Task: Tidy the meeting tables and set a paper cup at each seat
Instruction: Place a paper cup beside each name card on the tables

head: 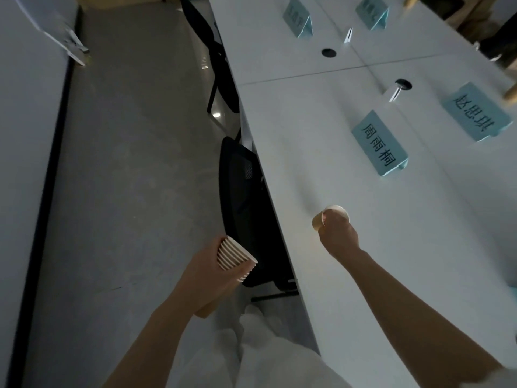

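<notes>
On the white meeting table point(349, 275), we are reading two pale blue name cards: the nearer one point(379, 144) is showing 周雨桐, the farther one point(475, 112) 赵思琪. Two more cards point(298, 16) near the top edge are blurring past legibility. Our right hand point(338, 233) is closing its fingers around a single paper cup point(317, 222), held tilted just above or against the tabletop; we cannot tell whether it is touching. The fist is hiding most of the cup. Our left hand point(207, 273) is gripping a nested stack of paper cups point(233, 257) off the table edge, fingers wrapped round the sides, over a black chair point(246, 197) tucked partly under the table.
</notes>
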A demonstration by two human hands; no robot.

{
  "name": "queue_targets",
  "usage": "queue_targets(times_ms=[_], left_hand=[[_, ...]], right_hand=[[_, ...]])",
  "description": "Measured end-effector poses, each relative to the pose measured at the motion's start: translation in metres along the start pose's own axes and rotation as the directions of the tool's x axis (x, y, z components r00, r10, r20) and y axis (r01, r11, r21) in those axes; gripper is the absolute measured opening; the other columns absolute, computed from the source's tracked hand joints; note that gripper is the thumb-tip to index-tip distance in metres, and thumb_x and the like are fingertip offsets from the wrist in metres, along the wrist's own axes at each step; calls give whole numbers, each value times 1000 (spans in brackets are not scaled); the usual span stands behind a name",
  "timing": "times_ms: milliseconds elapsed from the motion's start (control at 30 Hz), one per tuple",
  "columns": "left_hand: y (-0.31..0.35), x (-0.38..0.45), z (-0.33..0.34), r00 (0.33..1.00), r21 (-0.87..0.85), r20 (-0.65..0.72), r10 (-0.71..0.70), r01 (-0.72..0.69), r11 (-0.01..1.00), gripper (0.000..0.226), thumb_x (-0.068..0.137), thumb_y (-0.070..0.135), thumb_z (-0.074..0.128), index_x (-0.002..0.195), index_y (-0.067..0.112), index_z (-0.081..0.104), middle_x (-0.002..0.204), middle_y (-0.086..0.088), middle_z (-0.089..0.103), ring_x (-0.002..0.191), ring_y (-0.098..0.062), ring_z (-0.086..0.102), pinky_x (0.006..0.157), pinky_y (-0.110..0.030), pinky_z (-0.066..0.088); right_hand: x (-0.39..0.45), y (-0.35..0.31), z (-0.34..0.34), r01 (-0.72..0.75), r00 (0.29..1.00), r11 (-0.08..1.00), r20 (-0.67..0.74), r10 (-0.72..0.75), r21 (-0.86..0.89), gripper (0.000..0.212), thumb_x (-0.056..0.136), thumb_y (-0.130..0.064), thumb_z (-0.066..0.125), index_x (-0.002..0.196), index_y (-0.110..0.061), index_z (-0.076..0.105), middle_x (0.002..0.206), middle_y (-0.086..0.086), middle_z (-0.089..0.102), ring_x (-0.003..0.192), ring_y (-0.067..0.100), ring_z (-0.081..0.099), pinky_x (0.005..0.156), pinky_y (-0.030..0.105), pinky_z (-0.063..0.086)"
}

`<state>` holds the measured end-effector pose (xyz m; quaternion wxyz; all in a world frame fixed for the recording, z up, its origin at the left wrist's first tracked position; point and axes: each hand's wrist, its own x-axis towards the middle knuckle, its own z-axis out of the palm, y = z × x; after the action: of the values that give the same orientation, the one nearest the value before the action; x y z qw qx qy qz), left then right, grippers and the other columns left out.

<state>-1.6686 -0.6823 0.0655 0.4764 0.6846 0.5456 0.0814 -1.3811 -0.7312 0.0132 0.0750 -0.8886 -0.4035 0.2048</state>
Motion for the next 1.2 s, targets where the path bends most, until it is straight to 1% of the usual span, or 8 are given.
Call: queue_targets(times_ms=[167, 267, 367, 533, 733, 833, 1033, 1200], left_hand=[[3, 22, -7, 1000, 23, 16, -26, 26, 999, 82, 54, 75, 72, 119, 31, 50, 101, 10, 65, 88, -7, 64, 77, -32, 58], [3, 34, -14, 999, 25, 20, -34, 33, 999, 95, 45, 84, 64, 123, 31, 50, 103, 10, 65, 91, -8, 65, 80, -35, 58], [6, 46, -21, 999, -9, 25, -35, 35, 999, 80, 49, 78, 69, 113, 34, 51, 98, 10, 66, 86, -6, 65, 76, -31, 58], [5, 67, -35, 998, 0, 50, -33, 33, 999, 57, 67, 58, 79, 110, 34, 50, 96, 11, 64, 84, -4, 64, 70, -23, 55], [-6, 107, -69, 997, 57, 71, 0, -5, 998, 72, 54, 75, 67, 111, 35, 50, 95, 12, 63, 82, -3, 63, 73, -29, 57], [-20, 131, -100, 994, 85, 109, 22, -32, 996, 66, 60, 71, 70, 113, 37, 49, 92, 11, 64, 78, -5, 64, 69, -28, 58], [-50, 194, -188, 986, 167, 137, 93, -116, 979, 65, 61, 73, 69, 113, 39, 49, 94, 13, 66, 81, -2, 64, 68, -22, 50], [-67, 246, -252, 977, 213, 168, 131, -166, 963, 71, 57, 73, 68, 114, 35, 51, 95, 12, 66, 82, -6, 64, 72, -32, 55]], right_hand=[[35, -6, 2, 38, 999, 995, 17, -36, -92, 36, 94, -9, 46, 130, -5, 49, 129, 18, 54, 115, 34, 57, 87, 40, 51], [46, -9, 1, 103, 994, 991, -23, -105, -82, 21, 92, -10, 47, 110, -3, 58, 112, 18, 58, 103, 33, 60, 76, 34, 50], [48, -17, -6, 98, 994, 992, -50, -102, -75, 11, 89, -13, 53, 91, -4, 57, 92, 15, 60, 93, 33, 59, 67, 30, 45], [34, -59, -22, 190, 978, 978, -106, -180, 90, 23, 89, -15, 57, 109, -5, 61, 101, 12, 67, 96, 31, 62, 86, 35, 47], [21, -165, -29, 144, 935, 842, 208, -288, 520, 14, 85, -20, 65, 98, -22, 70, 92, -8, 73, 86, 3, 67, 84, 19, 52], [28, -222, -14, 94, 881, 777, 311, -356, 622, 16, 84, -17, 67, 99, -17, 70, 91, -1, 75, 87, 9, 70, 88, 30, 55], [55, -329, 15, 41, 849, 776, 388, -359, 629, 23, 85, -11, 65, 106, -9, 72, 101, 11, 74, 95, 22, 69, 88, 34, 54], [88, -403, 24, 50, 857, 809, 390, -336, 585, 23, 82, -11, 64, 104, -12, 73, 96, 10, 74, 91, 22, 70, 87, 39, 56]])
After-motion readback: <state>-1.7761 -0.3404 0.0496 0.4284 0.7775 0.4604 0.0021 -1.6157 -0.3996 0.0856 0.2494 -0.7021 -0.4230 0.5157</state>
